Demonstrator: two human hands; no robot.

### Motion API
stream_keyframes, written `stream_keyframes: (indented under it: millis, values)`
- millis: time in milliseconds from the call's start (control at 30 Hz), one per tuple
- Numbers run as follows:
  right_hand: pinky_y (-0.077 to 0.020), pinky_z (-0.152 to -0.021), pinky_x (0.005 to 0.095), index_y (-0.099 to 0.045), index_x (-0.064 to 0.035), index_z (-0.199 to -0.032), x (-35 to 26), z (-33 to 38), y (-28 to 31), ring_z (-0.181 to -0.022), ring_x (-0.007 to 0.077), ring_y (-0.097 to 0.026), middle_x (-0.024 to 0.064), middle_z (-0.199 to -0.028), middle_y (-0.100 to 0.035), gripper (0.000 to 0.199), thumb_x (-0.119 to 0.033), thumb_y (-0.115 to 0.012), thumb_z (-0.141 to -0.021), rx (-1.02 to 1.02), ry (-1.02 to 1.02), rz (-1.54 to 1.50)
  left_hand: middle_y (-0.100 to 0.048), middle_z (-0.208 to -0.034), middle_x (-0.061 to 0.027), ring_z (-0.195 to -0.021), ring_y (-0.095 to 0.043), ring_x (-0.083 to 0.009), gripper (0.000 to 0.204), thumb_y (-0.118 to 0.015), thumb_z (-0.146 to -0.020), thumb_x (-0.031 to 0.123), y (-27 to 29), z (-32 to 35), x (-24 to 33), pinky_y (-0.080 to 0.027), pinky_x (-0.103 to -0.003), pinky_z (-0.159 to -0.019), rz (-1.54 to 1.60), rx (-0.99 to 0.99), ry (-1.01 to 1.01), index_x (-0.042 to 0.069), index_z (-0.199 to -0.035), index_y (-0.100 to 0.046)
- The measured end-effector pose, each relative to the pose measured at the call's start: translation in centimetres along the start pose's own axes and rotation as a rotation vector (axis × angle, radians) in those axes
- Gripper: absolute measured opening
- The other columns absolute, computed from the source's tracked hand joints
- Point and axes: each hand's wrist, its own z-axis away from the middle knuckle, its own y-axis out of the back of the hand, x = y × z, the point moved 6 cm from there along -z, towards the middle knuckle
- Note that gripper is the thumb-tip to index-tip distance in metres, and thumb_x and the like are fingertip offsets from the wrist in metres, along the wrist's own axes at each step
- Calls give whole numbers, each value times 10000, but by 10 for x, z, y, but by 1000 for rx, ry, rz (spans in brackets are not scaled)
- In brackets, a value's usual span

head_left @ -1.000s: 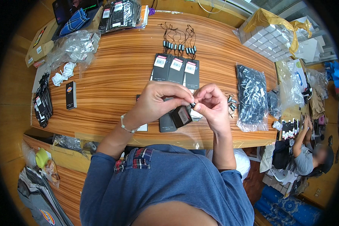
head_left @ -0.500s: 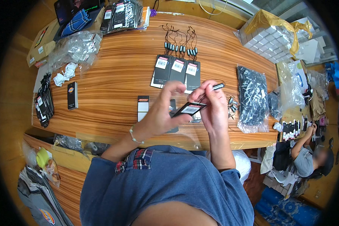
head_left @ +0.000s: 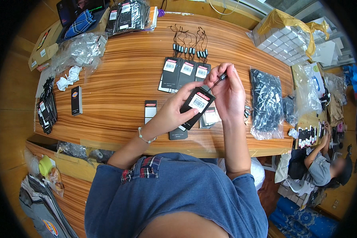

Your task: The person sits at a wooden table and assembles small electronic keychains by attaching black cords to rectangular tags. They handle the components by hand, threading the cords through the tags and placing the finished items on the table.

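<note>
While the left hand pinches a flat, black, oblong tag, the right hand just beside it holds its thin string above the shiny, wood-striped desk.

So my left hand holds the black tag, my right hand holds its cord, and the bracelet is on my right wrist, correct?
Not quite: in the head view, the bracelet is on your left wrist. Your left hand holds the black tag, your right hand its cord.
</note>
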Motion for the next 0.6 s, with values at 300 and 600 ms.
stream_keyframes:
  millis: [300,600]
  values:
    - [-412,-632,270,-476,-43,-902,13,-32,9,-655,152,-495,72,-714,-527,266,-254,-325,-962,41,-60,57,-600,-899,-52,-814,-570,-78,294,-566,-807,-35,28,-26,-13,-463,-202,-707,-20,79,140,36,-1054,-424]
    - [-391,-518,290,-466,-36,-854,24,-137,37,-509,141,-421,57,-622,-494,266,-219,-306,-962,16,-126,209,-620,-815,-56,-735,-586,-84,306,-645,-742,-23,82,-89,-44,-463,-189,-628,-249,153,169,14,-1006,-495]
